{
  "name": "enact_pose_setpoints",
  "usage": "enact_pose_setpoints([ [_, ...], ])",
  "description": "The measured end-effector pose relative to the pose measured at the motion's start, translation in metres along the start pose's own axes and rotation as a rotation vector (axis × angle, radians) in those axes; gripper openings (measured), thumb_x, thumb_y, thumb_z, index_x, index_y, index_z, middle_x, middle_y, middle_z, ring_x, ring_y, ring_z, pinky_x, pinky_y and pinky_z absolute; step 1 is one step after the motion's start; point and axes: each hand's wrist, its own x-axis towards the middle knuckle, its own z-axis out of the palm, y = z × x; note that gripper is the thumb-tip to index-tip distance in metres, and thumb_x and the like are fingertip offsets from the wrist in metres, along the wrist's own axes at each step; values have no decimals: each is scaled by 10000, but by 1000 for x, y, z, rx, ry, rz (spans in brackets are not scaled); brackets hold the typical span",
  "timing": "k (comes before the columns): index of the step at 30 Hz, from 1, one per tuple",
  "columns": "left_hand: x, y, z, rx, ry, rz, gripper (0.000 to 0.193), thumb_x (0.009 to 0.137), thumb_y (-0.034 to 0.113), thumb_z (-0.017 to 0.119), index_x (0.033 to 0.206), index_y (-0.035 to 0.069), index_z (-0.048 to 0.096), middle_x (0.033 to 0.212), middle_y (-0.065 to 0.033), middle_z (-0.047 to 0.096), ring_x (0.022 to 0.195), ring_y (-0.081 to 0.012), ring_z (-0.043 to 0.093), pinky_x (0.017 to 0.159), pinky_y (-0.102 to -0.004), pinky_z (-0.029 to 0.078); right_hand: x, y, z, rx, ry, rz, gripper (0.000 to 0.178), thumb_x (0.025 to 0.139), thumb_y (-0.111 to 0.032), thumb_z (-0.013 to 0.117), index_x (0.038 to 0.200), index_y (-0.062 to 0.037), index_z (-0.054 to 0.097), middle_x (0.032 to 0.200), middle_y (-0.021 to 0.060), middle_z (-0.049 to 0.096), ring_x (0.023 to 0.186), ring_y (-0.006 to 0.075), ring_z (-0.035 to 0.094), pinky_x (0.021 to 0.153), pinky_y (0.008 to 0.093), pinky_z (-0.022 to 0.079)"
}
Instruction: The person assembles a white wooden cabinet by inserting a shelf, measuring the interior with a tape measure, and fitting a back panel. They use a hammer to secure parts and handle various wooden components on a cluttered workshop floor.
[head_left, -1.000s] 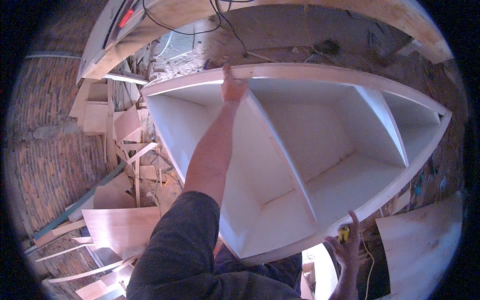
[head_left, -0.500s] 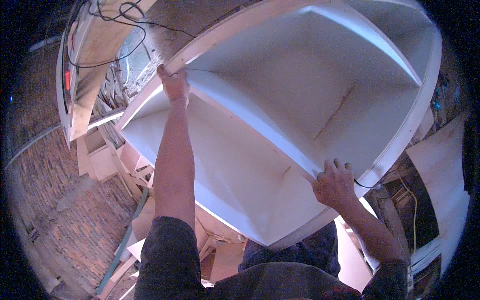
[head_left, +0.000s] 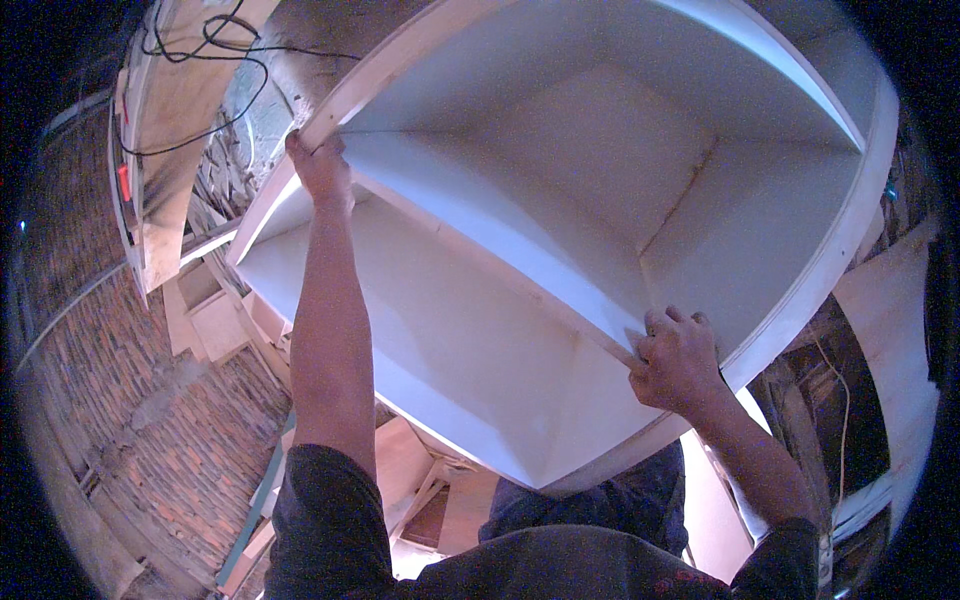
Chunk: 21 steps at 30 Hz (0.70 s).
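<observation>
A large, pale cabinet carcass [head_left: 470, 250] with shelf-like dividers is tilted in front of me, its open side facing up toward me. My left hand [head_left: 322, 175] is closed round its left side rail, where a divider meets it; part of the fingers is hidden. My right hand [head_left: 678, 358] grips the near right end of the same middle divider [head_left: 520, 265], fingers curled over its edge. The cabinet's near corner reaches my legs.
Wood offcuts [head_left: 215, 320] lie on the left beside a brick floor [head_left: 190, 440]. At the upper left a plywood panel [head_left: 190, 130] carries a loose black cable [head_left: 265, 75]. A pale sheet [head_left: 895, 310] leans at the right, by a thin cord [head_left: 848, 410].
The cabinet's far part has swung slightly left and up in view, and my left hand has gone left with it. Both hands keep their hold.
</observation>
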Motion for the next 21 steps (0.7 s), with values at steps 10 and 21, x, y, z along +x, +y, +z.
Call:
enact_pose_setpoints([
  [10,3,-16,2,228,63,84,638,846,239,699,1380,77,391,1010,-173,641,833,-301,661,720,-401,533,0,-1,0,-32,101,-12,153,658,-220,686,682,-77,735,862,138,608,911,350,623,766,504,502],
  [21,-27,0,-5,157,115,-164,1132,775,355,782,1578,61,40,1113,-277,672,1037,-401,668,922,-449,523,-1,15,25,-140,230,30,156,646,-210,703,601,-62,675,794,135,611,811,349,621,679,486,522],
])
